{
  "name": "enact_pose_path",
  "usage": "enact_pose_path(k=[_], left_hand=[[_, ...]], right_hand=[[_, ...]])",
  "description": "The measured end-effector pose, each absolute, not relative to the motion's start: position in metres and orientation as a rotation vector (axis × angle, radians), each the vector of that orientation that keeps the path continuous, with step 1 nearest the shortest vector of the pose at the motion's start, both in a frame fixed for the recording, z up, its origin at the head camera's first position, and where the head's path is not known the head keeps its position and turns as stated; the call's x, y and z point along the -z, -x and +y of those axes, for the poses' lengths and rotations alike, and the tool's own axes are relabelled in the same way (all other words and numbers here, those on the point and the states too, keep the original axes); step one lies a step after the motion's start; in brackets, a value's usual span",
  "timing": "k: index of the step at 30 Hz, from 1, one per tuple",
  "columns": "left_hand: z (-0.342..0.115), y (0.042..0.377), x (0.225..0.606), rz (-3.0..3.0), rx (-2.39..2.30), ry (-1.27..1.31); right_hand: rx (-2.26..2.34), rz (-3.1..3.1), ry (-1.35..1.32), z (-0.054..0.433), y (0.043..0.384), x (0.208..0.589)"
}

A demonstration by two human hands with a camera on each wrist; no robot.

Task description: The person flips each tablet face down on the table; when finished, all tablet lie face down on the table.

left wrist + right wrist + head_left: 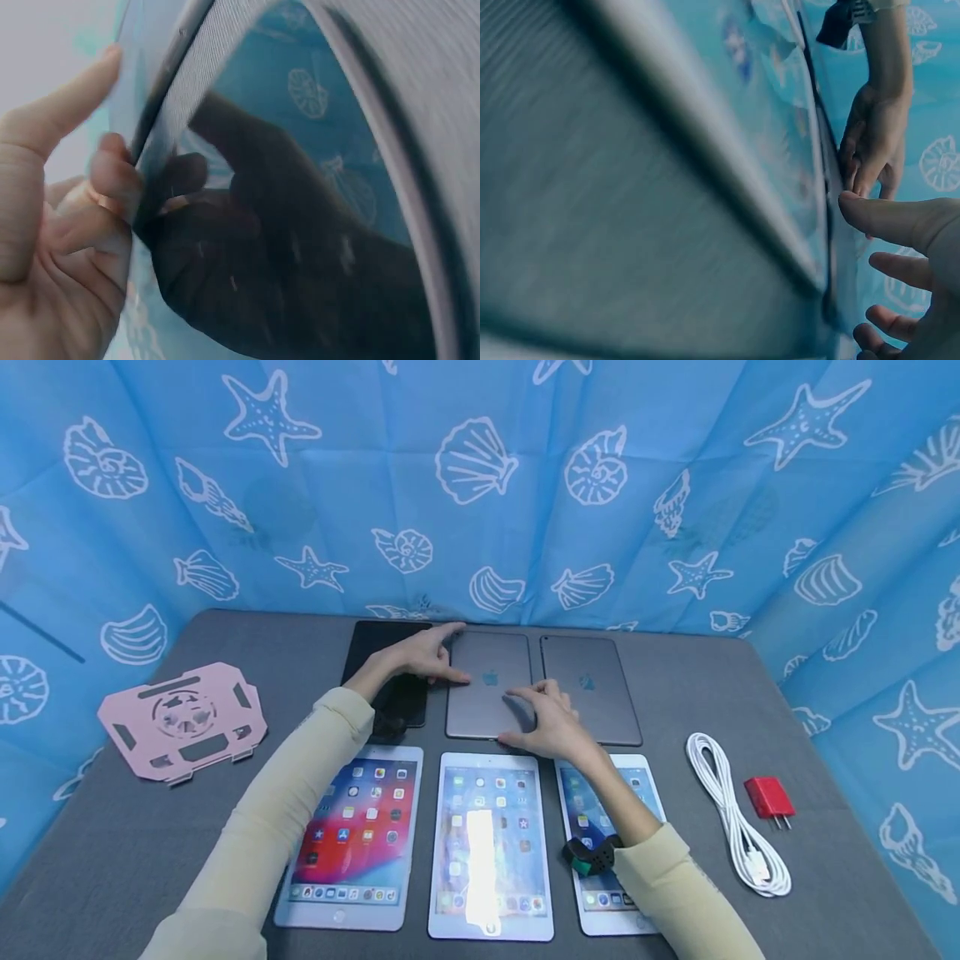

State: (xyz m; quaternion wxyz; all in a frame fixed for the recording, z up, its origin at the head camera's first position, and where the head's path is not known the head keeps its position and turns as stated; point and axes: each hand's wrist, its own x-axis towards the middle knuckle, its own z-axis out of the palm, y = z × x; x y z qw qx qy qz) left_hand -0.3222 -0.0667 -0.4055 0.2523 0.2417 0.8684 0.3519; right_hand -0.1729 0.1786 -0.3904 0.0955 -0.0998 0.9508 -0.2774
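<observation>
A grey tablet lies screen-down in the middle of the back row, its apple logo showing. At its upper left edge is my left hand, thumb and forefinger spread apart. My right hand reaches over its lower right corner, the thumb right at the bottom edge and the other fingers loosely bent. A black-screened tablet lies partly under the left hand; its glossy screen mirrors that hand in the left wrist view. Another grey tablet lies screen-down to the right, partly covered by the right hand.
Three white-framed tablets stand lit in the front row: left, middle and right, with forearms crossing the outer two. A pink stand plate lies left. On the right are a coiled white cable and a red charger.
</observation>
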Motion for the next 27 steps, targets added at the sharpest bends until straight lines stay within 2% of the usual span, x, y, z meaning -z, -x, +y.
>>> enact_pose_path(k=[9, 19, 27], left_hand=[[-0.104, 0.327, 0.395, 2.555, -0.944, -0.766], [-0.163, 0.329, 0.387, 2.656, -0.717, -0.648], [-0.197, 0.331, 0.384, 2.590, -0.711, -0.526]], right_hand=[[0.937, 2.793, 0.411, 0.153, 0.175, 0.371], [1.016, 2.743, 0.459, 0.119, 0.179, 0.363], [1.026, 2.706, 0.467, 0.094, 0.187, 0.362]])
